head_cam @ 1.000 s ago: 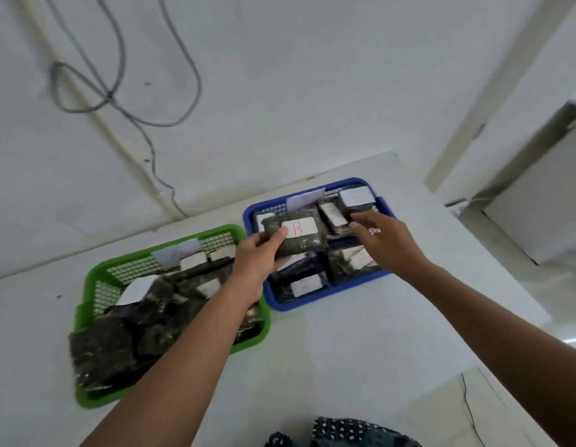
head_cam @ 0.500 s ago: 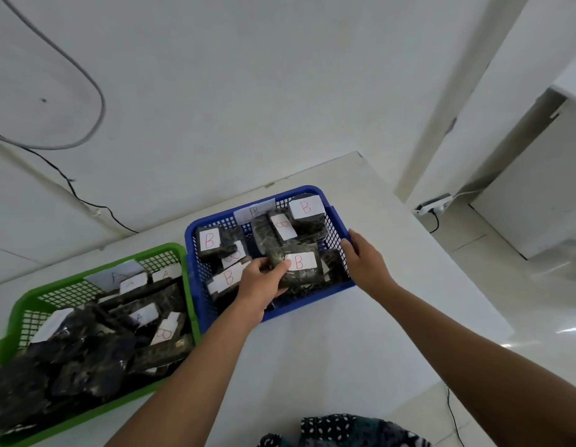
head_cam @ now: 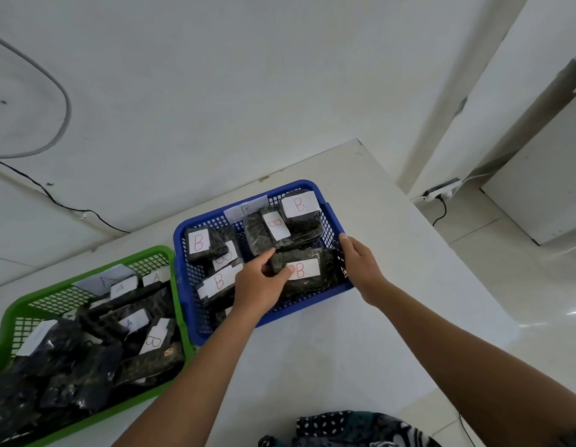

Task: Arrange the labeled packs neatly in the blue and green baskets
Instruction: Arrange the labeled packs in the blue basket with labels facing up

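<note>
A blue basket (head_cam: pixel 183 240) sits mid-table with several dark packs bearing white "B" labels. My left hand (head_cam: pixel 259 285) grips one such B pack (head_cam: pixel 312 272) lying at the basket's near right corner, thumb on its label. My right hand (head_cam: pixel 360 262) rests on the basket's right rim beside that pack, fingers curled over the edge. To the left stands a green basket (head_cam: pixel 96 272) heaped with dark packs labeled "A", plus one pack labeled "B" (head_cam: pixel 156 337) near its right side.
The white table (head_cam: pixel 360 333) ends at a right edge close to the blue basket, with tiled floor beyond. A power strip (head_cam: pixel 441 191) and cable lie on the floor by the wall. Patterned fabric (head_cam: pixel 344 429) shows at the bottom edge.
The B pack went from held above the blue basket down into its near right corner. My right hand shifted to the basket's right rim. The view swung so the baskets sit further left.
</note>
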{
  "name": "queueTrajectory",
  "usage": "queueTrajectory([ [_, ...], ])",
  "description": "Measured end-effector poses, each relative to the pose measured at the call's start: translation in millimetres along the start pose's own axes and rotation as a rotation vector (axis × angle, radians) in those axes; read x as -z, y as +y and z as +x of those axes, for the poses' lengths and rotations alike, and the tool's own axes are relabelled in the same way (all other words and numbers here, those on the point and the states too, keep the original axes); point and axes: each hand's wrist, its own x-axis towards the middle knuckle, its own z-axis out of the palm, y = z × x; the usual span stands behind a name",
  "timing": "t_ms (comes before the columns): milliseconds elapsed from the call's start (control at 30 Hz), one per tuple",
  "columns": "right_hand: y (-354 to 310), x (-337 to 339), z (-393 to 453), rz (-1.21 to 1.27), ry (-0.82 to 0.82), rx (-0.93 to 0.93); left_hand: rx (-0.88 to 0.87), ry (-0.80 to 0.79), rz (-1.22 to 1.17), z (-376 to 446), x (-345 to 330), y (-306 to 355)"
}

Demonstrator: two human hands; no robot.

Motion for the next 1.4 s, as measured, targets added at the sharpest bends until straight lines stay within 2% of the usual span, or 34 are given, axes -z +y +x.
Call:
queueTrajectory([
  [67, -1, 3, 0, 0.032, -0.034, -0.037, 0.005, 0.009, -0.016, 4, 1, -1],
  [200, -3, 10, 3, 0.080, -0.090, -0.083, 0.161, -0.038, -0.347, 8, -7, -3],
  [333, -6, 13, 6, 0.118, -0.106, -0.126, -0.013, -0.088, -0.093, 6, -15, -3],
  [433, -7, 8, 5, 0.109, -0.076, -0.123, -0.114, -0.023, 0.048, 6, -13, 4],
  [600, -10, 1, -1, 0.084, -0.039, -0.108, -0.125, -0.013, 0.080, 5, -16, 11],
  [933, -11, 2, 1, 0.015, -0.040, -0.094, -0.102, 0.081, -0.002, -3, -26, 15],
  [1033, -9, 0, 1, -0.126, 0.006, 0.000, -0.124, 0.062, 0.084, -4, -20, 10],
  [1167, -15, 3, -6, -0.491, 0.165, 0.239, -0.167, 0.067, 0.192, -4, 2, 8],
  [1267, -26, 0, -11, -0.708, 0.223, 0.495, -0.305, 0.117, 0.350, -7, 35, 4],
  [1400, -46, -28, -24, -0.847, 0.199, 0.684, -0.420, 0.259, 0.511, -16, 93, -16],
])
